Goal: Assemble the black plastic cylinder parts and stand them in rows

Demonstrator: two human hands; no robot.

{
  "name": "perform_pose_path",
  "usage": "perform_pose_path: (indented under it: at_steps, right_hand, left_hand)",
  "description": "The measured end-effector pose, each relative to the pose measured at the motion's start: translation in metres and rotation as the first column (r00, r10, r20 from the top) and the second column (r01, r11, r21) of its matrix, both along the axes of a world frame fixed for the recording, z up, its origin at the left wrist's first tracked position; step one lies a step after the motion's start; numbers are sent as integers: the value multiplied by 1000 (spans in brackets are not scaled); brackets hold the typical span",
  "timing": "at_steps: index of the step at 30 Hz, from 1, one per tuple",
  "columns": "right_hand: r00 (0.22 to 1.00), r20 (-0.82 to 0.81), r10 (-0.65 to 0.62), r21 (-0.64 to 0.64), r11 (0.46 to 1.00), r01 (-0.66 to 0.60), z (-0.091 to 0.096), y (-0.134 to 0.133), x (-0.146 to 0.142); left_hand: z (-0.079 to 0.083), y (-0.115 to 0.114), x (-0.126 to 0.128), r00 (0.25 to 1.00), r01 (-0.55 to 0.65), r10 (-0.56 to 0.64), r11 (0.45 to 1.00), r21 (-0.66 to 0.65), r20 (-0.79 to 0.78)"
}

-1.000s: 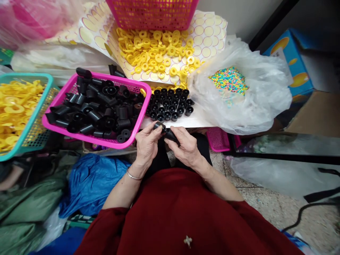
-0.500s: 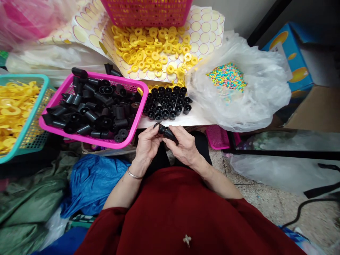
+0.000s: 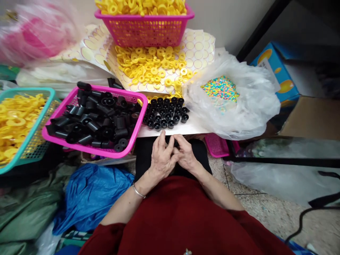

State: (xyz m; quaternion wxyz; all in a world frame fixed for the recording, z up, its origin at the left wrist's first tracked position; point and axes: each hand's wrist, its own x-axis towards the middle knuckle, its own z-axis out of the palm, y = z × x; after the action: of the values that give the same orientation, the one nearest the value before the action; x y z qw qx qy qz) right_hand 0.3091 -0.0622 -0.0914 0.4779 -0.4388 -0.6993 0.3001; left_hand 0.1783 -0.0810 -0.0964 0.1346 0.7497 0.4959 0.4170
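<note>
Just in front of the table edge, my left hand [image 3: 163, 156] and my right hand [image 3: 186, 153] meet over my lap. Between their fingertips is a small black plastic part [image 3: 171, 140], mostly covered by the fingers. My left fingers lie over it from the left, while the right fingers curl round it from the other side. Beyond the hands, several black plastic cups [image 3: 166, 111] stand upright in rows on the white table [image 3: 195, 126]. A pink basket [image 3: 97, 151] full of loose black cylinders [image 3: 92, 117] sits to the left.
Yellow plastic rings [image 3: 148, 67] lie heaped on a sticker sheet [image 3: 198, 44], below another pink basket [image 3: 143, 32] of yellow pieces. A teal basket [image 3: 49, 92] stands far left. A clear bag [image 3: 252, 102] of coloured beads [image 3: 220, 88] and a blue box [image 3: 281, 71] are at right.
My left hand has shifted right and over the black part, which is now largely hidden. Both hands have come closer together. The view has tilted up, showing more of the back basket.
</note>
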Motion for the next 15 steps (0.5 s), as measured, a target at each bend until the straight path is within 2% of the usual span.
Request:
perform_pose_path:
  at_steps: [2,4,6,8,11,15]
  right_hand:
    - [998,6,-64,-48,997,65,-10,4,5]
    - [976,49,-211,-47,976,214,-21,10,12]
    - [933,97,-346,-24,937,350,-31,18,21]
    - [901,139,-411,17,911,413,-41,27,31]
    - [859,209,-467,95,884,457,-51,41,40]
    - [839,275,-469,169,883,438,-56,59,42]
  left_hand:
    - [-1,1,3,990,-10,11,1000,8,-140]
    - [2,1,3,982,-12,21,999,48,-185]
    - [6,-2,-4,989,-36,56,990,140,-139]
    - [13,-6,-18,990,-108,128,964,241,-66]
    - [24,-13,-52,941,-310,337,876,370,-10]
    - [38,-11,-111,754,-609,657,686,398,20]
